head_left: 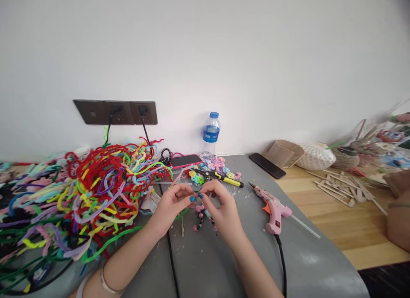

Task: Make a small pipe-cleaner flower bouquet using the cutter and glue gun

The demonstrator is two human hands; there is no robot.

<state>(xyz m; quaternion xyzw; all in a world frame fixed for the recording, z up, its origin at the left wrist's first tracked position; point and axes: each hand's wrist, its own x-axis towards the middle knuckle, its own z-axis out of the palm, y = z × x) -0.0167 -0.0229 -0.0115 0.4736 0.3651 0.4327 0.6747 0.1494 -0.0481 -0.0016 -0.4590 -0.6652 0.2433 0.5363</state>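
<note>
My left hand (174, 206) and my right hand (221, 206) meet above the grey mat (205, 264), thumbs and fingertips pinched close together. Whatever they pinch is too small to make out. Just beneath them lies a small pink and dark green twisted piece (200, 212). Behind the hands are yellow-black pliers (232, 181) and a pile of small pastel curled pieces (218, 163). A big tangle of coloured pipe cleaners (102, 182) spreads to the left. The pink glue gun (275, 210) rests right of my right hand, a glue stick out of its back.
At the back stand a water bottle (211, 133) and a pink-edged phone (185, 161). A black phone (267, 165) lies back right. Wooden sticks (346, 187) lie on the wooden table (323, 221). Cables cross the mat. Another person's arm (399, 221) shows far right.
</note>
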